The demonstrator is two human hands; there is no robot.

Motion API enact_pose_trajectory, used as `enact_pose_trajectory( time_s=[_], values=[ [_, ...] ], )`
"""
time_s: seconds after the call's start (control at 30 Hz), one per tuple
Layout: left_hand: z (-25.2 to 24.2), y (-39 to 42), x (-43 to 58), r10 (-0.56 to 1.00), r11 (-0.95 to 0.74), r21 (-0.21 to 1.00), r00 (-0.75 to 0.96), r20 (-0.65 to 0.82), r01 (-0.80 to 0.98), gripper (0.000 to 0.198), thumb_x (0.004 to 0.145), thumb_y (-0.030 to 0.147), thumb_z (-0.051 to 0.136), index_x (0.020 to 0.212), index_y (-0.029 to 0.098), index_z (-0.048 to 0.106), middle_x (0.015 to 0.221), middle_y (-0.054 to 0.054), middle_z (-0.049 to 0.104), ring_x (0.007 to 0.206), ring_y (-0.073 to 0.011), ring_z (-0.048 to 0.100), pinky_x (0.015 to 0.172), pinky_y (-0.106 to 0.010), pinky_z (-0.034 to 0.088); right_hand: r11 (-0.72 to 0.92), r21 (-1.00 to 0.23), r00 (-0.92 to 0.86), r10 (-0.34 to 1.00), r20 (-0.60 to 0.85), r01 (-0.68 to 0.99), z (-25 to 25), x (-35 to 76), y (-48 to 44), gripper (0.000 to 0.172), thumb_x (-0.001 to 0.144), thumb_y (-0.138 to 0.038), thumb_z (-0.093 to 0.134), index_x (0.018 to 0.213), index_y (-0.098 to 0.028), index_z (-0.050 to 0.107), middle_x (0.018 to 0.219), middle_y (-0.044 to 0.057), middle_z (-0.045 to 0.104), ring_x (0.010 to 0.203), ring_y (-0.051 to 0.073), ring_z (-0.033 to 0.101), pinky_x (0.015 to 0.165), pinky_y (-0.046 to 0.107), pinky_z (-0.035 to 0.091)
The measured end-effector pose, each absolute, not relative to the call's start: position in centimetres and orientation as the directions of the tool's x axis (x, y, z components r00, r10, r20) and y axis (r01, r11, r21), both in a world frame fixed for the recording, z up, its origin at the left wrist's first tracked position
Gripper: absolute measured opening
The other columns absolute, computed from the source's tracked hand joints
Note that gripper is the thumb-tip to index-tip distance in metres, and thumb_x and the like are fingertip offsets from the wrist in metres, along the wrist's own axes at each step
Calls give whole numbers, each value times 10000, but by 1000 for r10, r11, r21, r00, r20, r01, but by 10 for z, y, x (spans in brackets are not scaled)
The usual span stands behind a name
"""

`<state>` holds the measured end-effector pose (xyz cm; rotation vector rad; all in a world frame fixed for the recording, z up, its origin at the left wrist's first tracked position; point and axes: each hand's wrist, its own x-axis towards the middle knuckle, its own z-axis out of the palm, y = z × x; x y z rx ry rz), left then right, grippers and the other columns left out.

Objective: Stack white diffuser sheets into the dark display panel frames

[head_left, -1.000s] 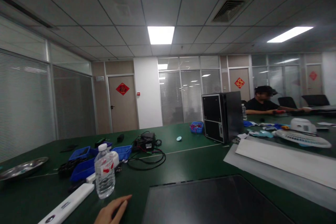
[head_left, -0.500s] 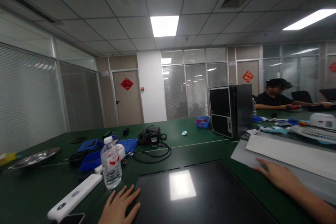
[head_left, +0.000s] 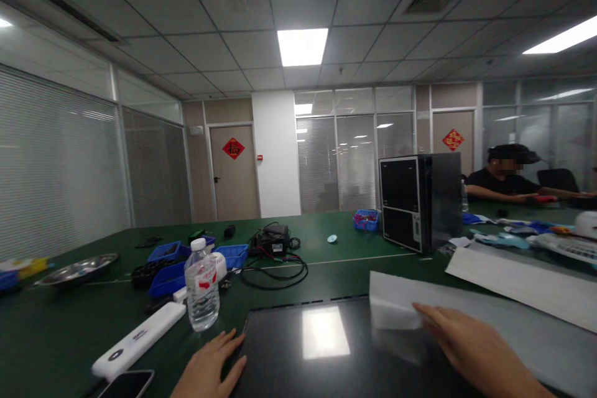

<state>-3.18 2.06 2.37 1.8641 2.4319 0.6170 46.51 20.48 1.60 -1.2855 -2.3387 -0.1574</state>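
Note:
A dark glossy panel [head_left: 289,348] lies flat on the green table, reflecting the ceiling light. At its left edge rests my left hand [head_left: 212,364], fingers spread and fingertips on the border. Over the panel's right part, my right hand [head_left: 471,345] holds a translucent grey sheet [head_left: 513,320] by its left portion, thumb hidden below the fingers. The sheet's left end stands raised over the panel's far right corner, and the rest stretches off to the right.
Left of the panel stand a water bottle [head_left: 202,292], a white elongated device [head_left: 140,339] and a phone [head_left: 125,384]. Beyond are blue trays [head_left: 168,280], cables and a black computer case [head_left: 420,202]. A white board [head_left: 527,283] lies right; a person [head_left: 506,180] sits behind.
My right hand has moved left and now has the translucent sheet, pulled left over the panel's right part. The view has shifted slightly. My left hand stays at the panel's left edge.

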Motion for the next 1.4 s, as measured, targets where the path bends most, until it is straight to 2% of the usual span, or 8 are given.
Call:
enact_pose_trajectory(
  time_s=[0.13, 0.23, 0.37, 0.57, 0.77, 1.07, 1.23, 1.4],
  values=[
    [21, 23, -33, 935, 233, 286, -295, 199, 929, 553, 870, 536, 472, 1314, 264, 656, 1449, -42, 579, 1377, -289, 495, 1173, -479, 351, 710, -267, -619, 701, 354, 652, 26, 426, 165, 421, 884, -534, 558, 1240, -349, 689, 1185, 46, 727, 1051, 276, 692, 938, 403, 559],
    [18, 25, -34, 933, 224, 289, -290, 211, 931, 546, 875, 539, 466, 1313, 275, 656, 1446, -37, 582, 1372, -287, 502, 1171, -476, 357, 717, -217, -596, 680, 428, 662, 25, 427, 170, 395, 911, -524, 522, 1193, -328, 717, 1173, 60, 729, 1071, 280, 681, 971, 429, 537],
    [15, 26, -34, 928, 220, 304, -294, 227, 927, 541, 866, 537, 481, 1305, 276, 663, 1438, -32, 591, 1366, -298, 507, 1164, -489, 366, 575, -149, -476, 773, 419, 804, 18, 445, 192, 393, 920, -492, 479, 1029, -263, 778, 1017, 104, 761, 939, 315, 711, 876, 484, 563],
    [14, 27, -36, 933, 184, 371, -280, 225, 910, 536, 868, 518, 493, 1305, 259, 664, 1408, -17, 614, 1385, -319, 482, 1179, -523, 336, 643, -356, -553, 766, 328, 679, 21, 449, 187, 505, 946, -567, 460, 1384, -341, 572, 1330, 51, 648, 1222, 273, 595, 1074, 466, 456],
    [11, 27, -36, 940, 181, 411, -280, 194, 894, 541, 886, 552, 472, 1316, 280, 652, 1429, 7, 592, 1416, -318, 437, 1190, -540, 308, 710, -342, -669, 700, 251, 615, 31, 447, 185, 418, 973, -524, 428, 1132, -292, 737, 1178, 60, 715, 1133, 254, 639, 1048, 440, 478],
    [14, 30, -34, 949, 197, 318, -262, 176, 927, 540, 856, 475, 516, 1352, 287, 619, 1447, 11, 576, 1417, -315, 435, 1173, -531, 339, 771, -380, -725, 624, 291, 511, 32, 448, 179, 383, 961, -495, 485, 1210, -304, 703, 1288, 59, 669, 1252, 242, 572, 1113, 434, 420],
    [8, 34, -37, 956, 167, 285, -225, 186, 944, 513, 818, 348, 539, 1321, 328, 642, 1462, 43, 554, 1420, -303, 431, 1180, -519, 328, 579, -211, -462, 781, 420, 787, 15, 520, 252, 463, 950, -529, 449, 1272, -282, 672, 1413, 88, 576, 1329, 295, 499, 1161, 509, 322],
    [-5, 44, -46, 962, 125, 307, -191, 195, 944, 445, 861, 399, 518, 1281, 375, 662, 1449, 50, 564, 1409, -319, 444, 1171, -559, 326, 185, -195, -56, 848, 527, 963, -26, 661, 327, 698, 927, -549, 404, 1390, -50, 556, 1455, 315, 450, 1342, 444, 436, 1011, 557, 391]
  ],
)
